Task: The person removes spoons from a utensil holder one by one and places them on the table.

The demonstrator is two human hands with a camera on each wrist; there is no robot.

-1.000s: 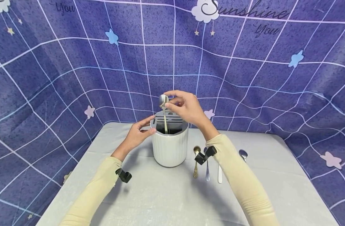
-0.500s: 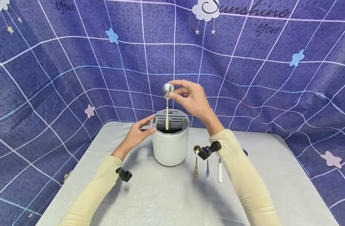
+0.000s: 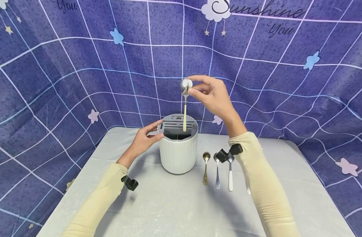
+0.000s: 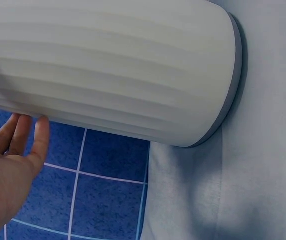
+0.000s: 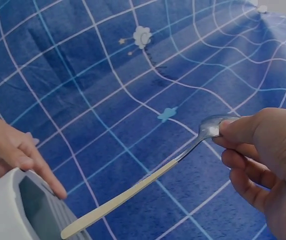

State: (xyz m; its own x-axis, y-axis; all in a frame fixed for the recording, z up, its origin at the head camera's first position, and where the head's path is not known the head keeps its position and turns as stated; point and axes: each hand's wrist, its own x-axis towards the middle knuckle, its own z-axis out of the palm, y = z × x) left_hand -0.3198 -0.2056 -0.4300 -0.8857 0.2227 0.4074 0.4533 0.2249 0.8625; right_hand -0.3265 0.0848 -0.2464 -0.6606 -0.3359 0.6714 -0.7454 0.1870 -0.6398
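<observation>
My right hand (image 3: 214,95) pinches a spoon (image 3: 185,113) by its silver bowl, with the cream handle hanging down. In the right wrist view the handle (image 5: 128,197) slants toward the holder's opening. A white ribbed utensil holder (image 3: 178,156) with a slotted grey top (image 3: 179,122) and an open front compartment stands upright on the table. The handle's tip overlaps that opening in the head view. My left hand (image 3: 143,141) holds the holder's left rim, thumb in front and fingers farther back; its fingertips (image 4: 42,125) meet the ribbed wall in the left wrist view.
On the cloth-covered table (image 3: 169,207), right of the holder, lie a bronze-coloured spoon (image 3: 205,168), a silver spoon (image 3: 217,174) and a white-handled spoon (image 3: 230,179). Another handle end (image 3: 248,188) shows beside my right sleeve. A purple patterned curtain (image 3: 124,82) surrounds the table.
My right hand has moved up and to the right with the spoon, raising its handle out of the holder's front compartment. The left hand has stayed at the rim.
</observation>
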